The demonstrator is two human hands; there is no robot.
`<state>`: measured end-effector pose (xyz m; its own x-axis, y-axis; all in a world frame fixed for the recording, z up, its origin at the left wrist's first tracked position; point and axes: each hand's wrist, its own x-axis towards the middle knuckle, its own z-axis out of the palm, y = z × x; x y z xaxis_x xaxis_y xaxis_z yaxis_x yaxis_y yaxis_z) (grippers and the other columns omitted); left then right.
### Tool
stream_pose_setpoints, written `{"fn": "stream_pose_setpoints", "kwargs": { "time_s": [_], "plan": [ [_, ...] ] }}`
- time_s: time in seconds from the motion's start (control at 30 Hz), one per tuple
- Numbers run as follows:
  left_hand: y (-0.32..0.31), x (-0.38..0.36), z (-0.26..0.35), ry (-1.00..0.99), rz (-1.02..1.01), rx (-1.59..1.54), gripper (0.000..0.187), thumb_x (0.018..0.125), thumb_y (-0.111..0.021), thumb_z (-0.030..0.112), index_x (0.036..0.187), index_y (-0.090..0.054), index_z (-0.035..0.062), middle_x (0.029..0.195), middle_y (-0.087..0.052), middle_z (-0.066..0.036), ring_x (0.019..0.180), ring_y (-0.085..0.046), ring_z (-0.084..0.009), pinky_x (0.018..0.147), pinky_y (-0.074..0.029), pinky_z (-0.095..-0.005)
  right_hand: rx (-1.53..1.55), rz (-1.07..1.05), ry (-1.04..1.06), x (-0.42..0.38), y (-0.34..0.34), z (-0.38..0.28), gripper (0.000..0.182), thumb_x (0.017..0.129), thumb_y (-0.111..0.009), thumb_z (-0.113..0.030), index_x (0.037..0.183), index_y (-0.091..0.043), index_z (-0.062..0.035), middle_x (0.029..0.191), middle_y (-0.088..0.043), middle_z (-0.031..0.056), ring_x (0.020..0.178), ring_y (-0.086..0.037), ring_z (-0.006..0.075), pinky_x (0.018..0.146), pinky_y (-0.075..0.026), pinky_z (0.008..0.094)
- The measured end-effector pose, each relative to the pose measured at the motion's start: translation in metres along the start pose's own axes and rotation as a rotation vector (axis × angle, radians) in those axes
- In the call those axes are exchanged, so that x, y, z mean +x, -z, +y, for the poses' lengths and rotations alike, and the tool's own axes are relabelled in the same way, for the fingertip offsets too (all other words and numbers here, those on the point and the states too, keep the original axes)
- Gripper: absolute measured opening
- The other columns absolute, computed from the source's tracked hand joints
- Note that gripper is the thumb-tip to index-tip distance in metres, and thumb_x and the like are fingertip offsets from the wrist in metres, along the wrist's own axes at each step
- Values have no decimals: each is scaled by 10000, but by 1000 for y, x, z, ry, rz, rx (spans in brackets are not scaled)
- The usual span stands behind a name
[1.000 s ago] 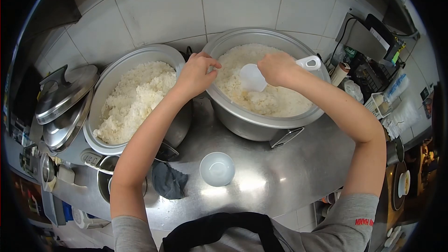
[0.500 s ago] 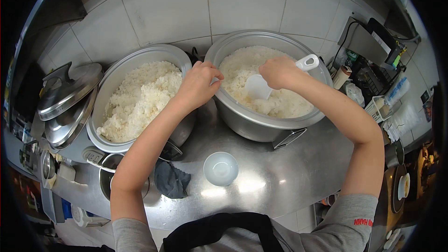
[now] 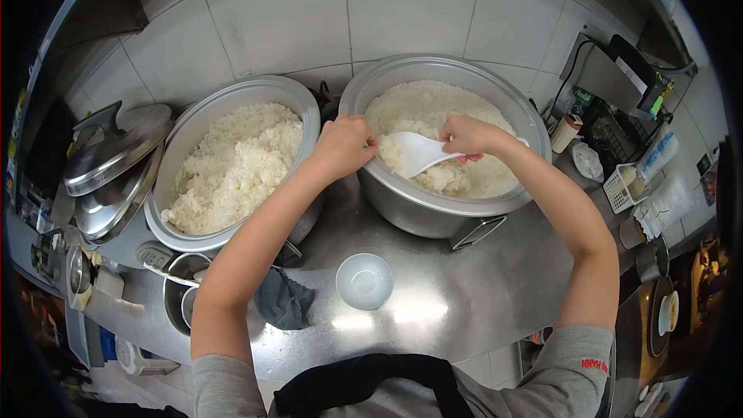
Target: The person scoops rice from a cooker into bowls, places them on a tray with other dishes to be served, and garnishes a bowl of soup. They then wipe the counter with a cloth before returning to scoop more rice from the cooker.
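Observation:
My right hand (image 3: 468, 139) is closed round the handle of a white rice paddle (image 3: 418, 152), whose blade lies over the rice (image 3: 449, 108) in the right cooker pot (image 3: 418, 200). At that pot's left rim, my left hand (image 3: 348, 143) has its fingers closed against the edge. To the left stands a second cooker pot (image 3: 162, 201) full of white rice (image 3: 236, 166). A small pale bowl (image 3: 364, 282) sits on the steel counter (image 3: 457, 294) in front of the pots, with rice not visible inside it.
Metal lids (image 3: 120, 155) lean at the far left. A dark cloth (image 3: 284, 298) lies beside the bowl, near metal containers (image 3: 179, 302). A white basket (image 3: 621, 187), a bottle (image 3: 567, 131) and plastic bags stand at the right. Tiled wall (image 3: 271, 15) rises behind.
The paddle has turned from upright in the rice to a flatter tilt, its blade now further left. My right hand has lowered, and my left hand has shifted slightly right and down.

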<state>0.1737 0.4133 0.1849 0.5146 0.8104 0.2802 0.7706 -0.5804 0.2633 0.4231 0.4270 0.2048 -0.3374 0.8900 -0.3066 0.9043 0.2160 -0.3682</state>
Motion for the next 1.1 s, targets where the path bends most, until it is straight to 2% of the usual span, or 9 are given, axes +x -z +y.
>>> {"fn": "stream_pose_setpoints", "kwargs": {
  "time_s": [0.07, 0.37, 0.63, 0.73, 0.77, 0.8, 0.87, 0.9, 1.1],
  "plan": [
    [-3, 4, 1, 13, -25, -1, 126, 715, -655, 152, 800, -707, 73, 984, -611, -117, 959, -529, -307, 833, -439, -402, 367, -132, -8, 5, -5, 19, 122, 770, -546, -69, 794, -611, 32, 534, -553, 87, 359, -451, 118, 337, -348, 268],
    [60, -27, -39, 34, 278, -134, 182, 774, -627, 167, 936, -675, 100, 948, -586, -106, 859, -528, -254, 748, -441, -362, 279, 98, -164, -14, 46, 16, 128, 801, -576, -108, 818, -609, 14, 535, -539, 53, 392, -457, 94, 351, -341, 251],
    [154, -152, -113, 309, 533, -200, 221, 780, -630, 204, 962, -672, 86, 956, -602, -151, 897, -575, -270, 774, -464, -379, 214, 327, 139, 21, 69, -150, 151, 801, -523, -89, 903, -583, 4, 623, -546, 52, 421, -461, 101, 365, -366, 250],
    [168, -193, -125, 406, 582, -209, 235, 794, -624, 208, 977, -665, 68, 1012, -607, -143, 913, -577, -258, 790, -461, -367, 110, 234, 284, 55, 25, -230, 307, 744, -457, -12, 1034, -560, -5, 697, -572, 70, 516, -551, 119, 419, -440, 272],
    [171, -206, -128, 422, 585, -192, 242, 793, -624, 209, 980, -662, 61, 1012, -607, -138, 915, -576, -256, 789, -461, -363, -58, 293, 314, 63, 5, -253, 296, 732, -440, 11, 1001, -562, -8, 717, -610, 137, 569, -610, 231, 475, -473, 355],
    [175, -219, -132, 437, 588, -173, 249, 793, -624, 210, 983, -659, 54, 1011, -607, -133, 917, -575, -255, 789, -461, -360, -383, 524, 658, 94, -13, -251, 290, 729, -439, 21, 996, -550, -1, 762, -616, 220, 669, -610, 375, 584, -478, 448],
    [183, -246, -138, 415, 609, -137, 228, 796, -623, 177, 981, -658, 49, 974, -606, -90, 858, -543, -193, 727, -440, -313, -419, 559, 593, 98, -21, -272, 253, 737, -448, 15, 973, -536, -8, 800, -601, 252, 774, -566, 444, 681, -448, 506],
    [186, -259, -140, 384, 621, -114, 208, 800, -622, 144, 979, -657, 43, 937, -606, -48, 799, -512, -131, 666, -419, -266, -417, 557, 594, 102, -21, -273, 253, 737, -448, 15, 973, -536, -8, 800, -601, 252, 774, -566, 444, 681, -448, 506],
    [184, -293, -141, 432, 550, -97, 197, 778, -626, 101, 961, -661, 39, 946, -603, -51, 801, -515, -141, 640, -400, -264, -596, 637, 497, 133, -35, -213, 103, 803, -538, -107, 891, -562, -57, 703, -619, 173, 725, -611, 369, 627, -465, 473]
  ]
}}
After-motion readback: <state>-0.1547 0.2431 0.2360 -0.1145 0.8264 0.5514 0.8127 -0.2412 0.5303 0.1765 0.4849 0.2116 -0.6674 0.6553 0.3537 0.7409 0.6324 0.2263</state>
